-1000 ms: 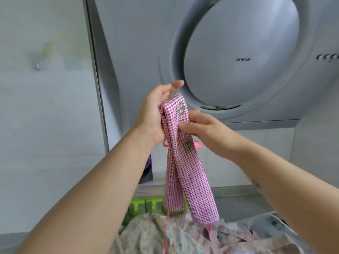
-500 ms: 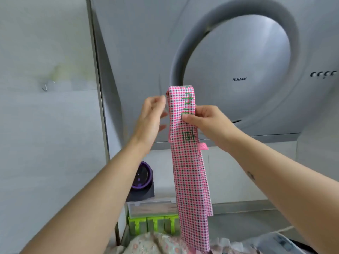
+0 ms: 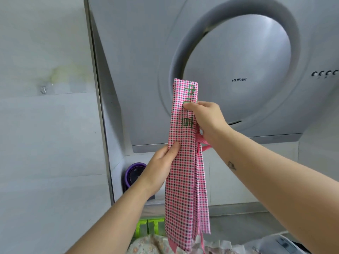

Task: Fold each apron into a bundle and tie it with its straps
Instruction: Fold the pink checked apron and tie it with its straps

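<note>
Nearest, a crumpled floral cloth [image 3: 146, 244] is lying low in view; above it the left grip [image 3: 163, 159] is pinching the left edge of the apron [image 3: 183, 180], a thin pink-and-black checked fabric folded into a long narrow strip hanging upright in the air, while the right grip [image 3: 206, 117] is curling round its right edge higher up, thumb pressing beside unreadable green characters. A pink ribbed strap [image 3: 204, 147] is looping out under the right wrist. Behind, a round purple gadget [image 3: 134, 176] is standing by the wall, and a smooth grey hood [image 3: 238, 52] with a circular panel is showing ROBAM.
</note>
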Available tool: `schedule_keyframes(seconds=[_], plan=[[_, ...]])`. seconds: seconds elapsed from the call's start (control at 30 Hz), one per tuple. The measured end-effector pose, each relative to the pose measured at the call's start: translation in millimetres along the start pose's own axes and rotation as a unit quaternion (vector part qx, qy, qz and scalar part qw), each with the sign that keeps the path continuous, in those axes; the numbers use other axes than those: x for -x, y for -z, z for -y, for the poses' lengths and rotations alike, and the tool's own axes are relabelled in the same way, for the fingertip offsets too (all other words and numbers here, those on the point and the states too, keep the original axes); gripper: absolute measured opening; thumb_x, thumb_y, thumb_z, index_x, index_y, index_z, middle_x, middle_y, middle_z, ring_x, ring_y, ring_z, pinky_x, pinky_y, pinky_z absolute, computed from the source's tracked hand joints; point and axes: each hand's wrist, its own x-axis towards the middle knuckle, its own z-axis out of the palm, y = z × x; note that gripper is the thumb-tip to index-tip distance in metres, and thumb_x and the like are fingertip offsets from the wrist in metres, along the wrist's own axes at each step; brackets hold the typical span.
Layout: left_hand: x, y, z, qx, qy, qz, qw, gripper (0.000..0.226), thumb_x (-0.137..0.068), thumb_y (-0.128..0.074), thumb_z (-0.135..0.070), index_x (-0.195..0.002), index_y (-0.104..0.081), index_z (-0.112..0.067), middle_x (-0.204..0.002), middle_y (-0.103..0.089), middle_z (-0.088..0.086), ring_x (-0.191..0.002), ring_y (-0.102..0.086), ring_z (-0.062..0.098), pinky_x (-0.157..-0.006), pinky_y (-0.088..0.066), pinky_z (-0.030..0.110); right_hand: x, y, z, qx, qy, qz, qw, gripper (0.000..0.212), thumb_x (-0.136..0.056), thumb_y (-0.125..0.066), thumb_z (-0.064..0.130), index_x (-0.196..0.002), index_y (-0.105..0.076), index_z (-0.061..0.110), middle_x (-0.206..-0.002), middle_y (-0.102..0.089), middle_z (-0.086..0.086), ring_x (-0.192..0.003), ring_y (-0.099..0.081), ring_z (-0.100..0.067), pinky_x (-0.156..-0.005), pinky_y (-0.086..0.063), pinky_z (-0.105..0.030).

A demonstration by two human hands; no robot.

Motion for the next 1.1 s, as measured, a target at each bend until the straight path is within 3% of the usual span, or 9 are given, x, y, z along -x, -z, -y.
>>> schedule_keyframes(seconds=[0.17, 0.3, 0.4, 0.47, 0.6, 0.73, 0.8, 0.93, 1.1], plan=[[3, -12, 1, 0.057, 0.027, 0.036, 0.997, 0.037, -0.090, -0.047, -0.042, -0.109, -0.066, -0.016, -0.098, -0.073, 0.000, -0.090, -0.069, 0.016, -0.085, -0.053, 0.033, -6, 1, -7, -0.074, -0.063, -0.063, 0.993, 0.014, -0.088, -0.063, 0.016, -0.080, -0.068, 0.006, -0.076, -0.071, -0.007, -0.064, -0.067, -0.021, -0.070, -0.058, -0.036], [4, -11, 5, 0.086, 0.026, 0.030, 0.996, 0.033, -0.086, -0.053, -0.039, -0.097, -0.071, -0.013, -0.085, -0.072, 0.002, -0.075, -0.067, 0.017, -0.077, -0.053, 0.034, -9, 8, -18, -0.080, -0.104, -0.049, 0.990, 0.012, -0.089, -0.063, 0.016, -0.090, -0.064, 0.004, -0.083, -0.070, -0.009, -0.069, -0.067, -0.021, -0.068, -0.058, -0.034], [6, -3, 11, 0.080, 0.034, -0.011, 0.996, 0.028, -0.095, -0.050, -0.031, -0.093, -0.069, -0.011, -0.076, -0.070, -0.001, -0.065, -0.065, 0.013, -0.065, -0.052, 0.028, -9, 21, -33, 0.022, -0.114, -0.010, 0.993, 0.033, -0.088, -0.065, 0.029, -0.108, -0.061, 0.003, -0.096, -0.064, -0.009, -0.086, -0.061, -0.022, -0.076, -0.052, -0.035], [6, 7, 18, 0.058, 0.039, -0.048, 0.996, 0.028, -0.097, -0.048, -0.031, -0.094, -0.069, -0.012, -0.078, -0.071, -0.001, -0.067, -0.065, 0.013, -0.067, -0.052, 0.029, -1, 30, -48, 0.107, -0.072, -0.033, 0.991, 0.046, -0.087, -0.064, 0.036, -0.107, -0.060, -0.006, -0.088, -0.058, -0.010, -0.077, -0.055, -0.022, -0.073, -0.045, -0.036], [7, 20, 26, 0.016, 0.051, -0.072, 0.996, 0.028, -0.097, -0.048, -0.033, -0.098, -0.069, -0.015, -0.081, -0.072, 0.002, -0.073, -0.066, 0.018, -0.074, -0.052, 0.035, 38, 28, -77, 0.149, -0.190, 0.155, 0.958, 0.052, -0.084, -0.053, 0.059, -0.081, -0.064, 0.008, -0.079, -0.065, -0.005, -0.068, -0.055, -0.018, -0.070, -0.042, -0.032], [10, 15, 26, -0.007, 0.056, -0.026, 0.998, 0.027, -0.097, -0.048, -0.035, -0.097, -0.070, -0.019, -0.083, -0.073, 0.001, -0.074, -0.066, 0.017, -0.076, -0.051, 0.034, 38, 17, -97, 0.092, -0.258, 0.197, 0.941, 0.072, -0.074, -0.049, 0.073, -0.110, -0.064, 0.013, -0.110, -0.066, -0.006, -0.100, -0.061, -0.021, -0.089, -0.047, -0.034], [12, 14, 25, -0.006, 0.056, 0.003, 0.998, 0.027, -0.096, -0.048, -0.035, -0.098, -0.069, -0.017, -0.084, -0.072, 0.001, -0.075, -0.065, 0.017, -0.075, -0.051, 0.034, 35, 13, -96, 0.018, -0.262, 0.174, 0.949, 0.064, -0.077, -0.057, 0.066, -0.116, -0.062, 0.015, -0.111, -0.067, -0.005, -0.105, -0.061, -0.021, -0.095, -0.046, -0.037], [14, 16, 24, -0.002, 0.089, 0.055, 0.995, 0.031, -0.095, -0.049, -0.035, -0.105, -0.065, -0.011, -0.084, -0.070, 0.004, -0.073, -0.064, 0.019, -0.074, -0.052, 0.034, 30, 7, -95, -0.075, -0.224, 0.106, 0.966, 0.029, -0.089, -0.062, 0.028, -0.108, -0.062, 0.006, -0.094, -0.068, -0.006, -0.090, -0.063, -0.020, -0.092, -0.049, -0.035], [24, 14, 35, 0.016, 0.107, 0.081, 0.991, 0.040, -0.083, -0.057, -0.041, -0.104, -0.064, -0.008, -0.084, -0.070, 0.004, -0.072, -0.064, 0.018, -0.074, -0.053, 0.033, 21, 3, -90, -0.116, -0.185, 0.014, 0.976, 0.024, -0.089, -0.062, 0.014, -0.108, -0.061, -0.002, -0.090, -0.068, -0.009, -0.078, -0.065, -0.023, -0.078, -0.055, -0.036]])
